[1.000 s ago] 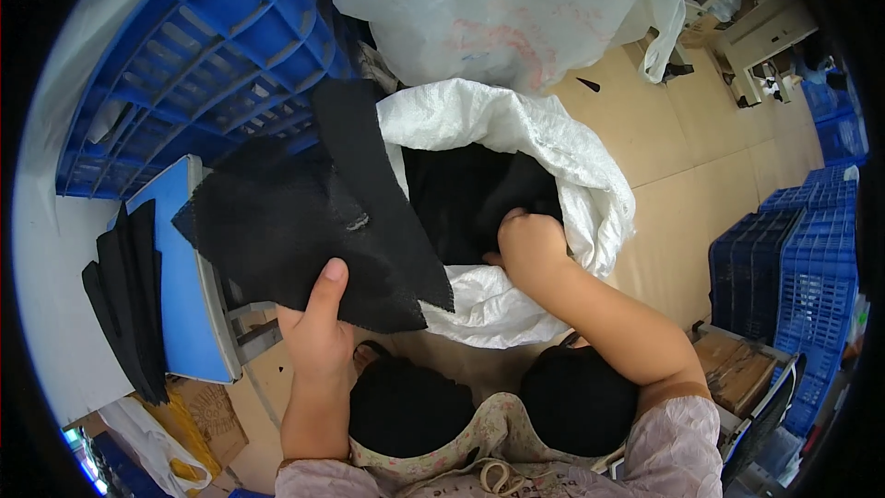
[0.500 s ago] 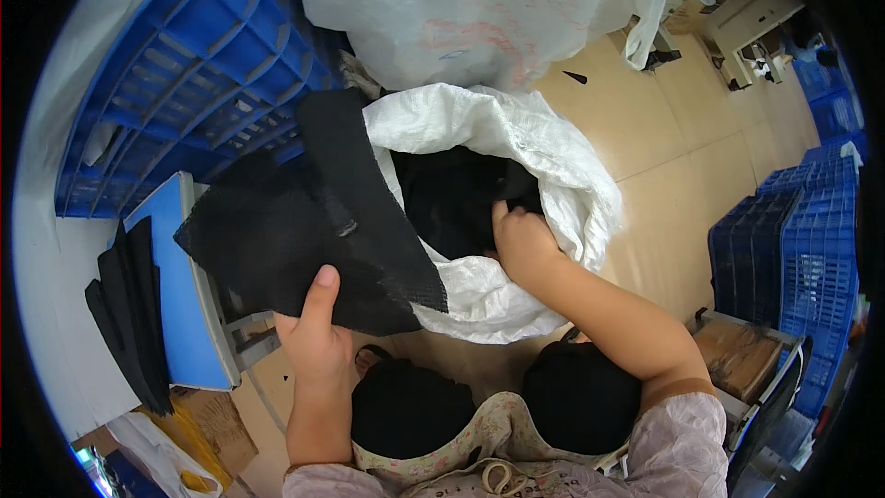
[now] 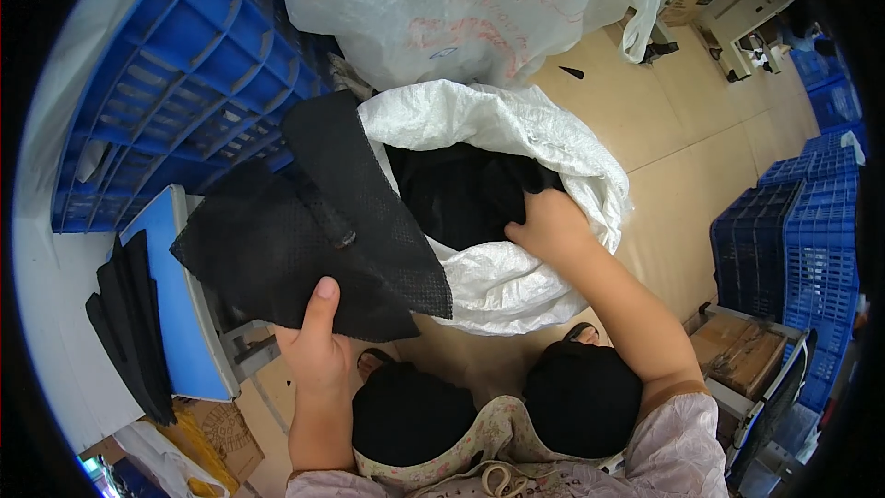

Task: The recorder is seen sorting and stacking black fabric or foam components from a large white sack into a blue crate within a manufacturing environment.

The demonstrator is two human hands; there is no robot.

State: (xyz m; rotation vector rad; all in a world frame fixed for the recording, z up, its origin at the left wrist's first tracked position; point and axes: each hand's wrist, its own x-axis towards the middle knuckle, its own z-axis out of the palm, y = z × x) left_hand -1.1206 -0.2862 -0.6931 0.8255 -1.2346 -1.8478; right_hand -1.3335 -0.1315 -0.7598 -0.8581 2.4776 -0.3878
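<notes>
My left hand (image 3: 315,343) grips some flat black fabric pieces (image 3: 263,244) by their near edge, thumb on top and fingers hidden underneath. The pieces overlap at different angles, and a small dark folded strip shows on their surface. They reach to the left rim of a white woven sack (image 3: 489,290), whose mouth is rolled open in front of me. More black fabric (image 3: 452,189) fills the sack. At the sack's right side my right hand (image 3: 558,229) is closed on this fabric, its fingertips partly hidden in the folds.
Blue plastic crates (image 3: 212,46) stand at the far left, and more blue crates (image 3: 820,240) at the right. A big translucent plastic bag (image 3: 452,9) bulges behind the sack. Black strips (image 3: 134,323) lie by a blue-topped stool (image 3: 189,314). A cardboard box (image 3: 733,350) sits low right.
My right hand has moved a little right and up inside the sack, and the black fabric there has shifted with it. My left hand keeps its hold on the fabric pieces.
</notes>
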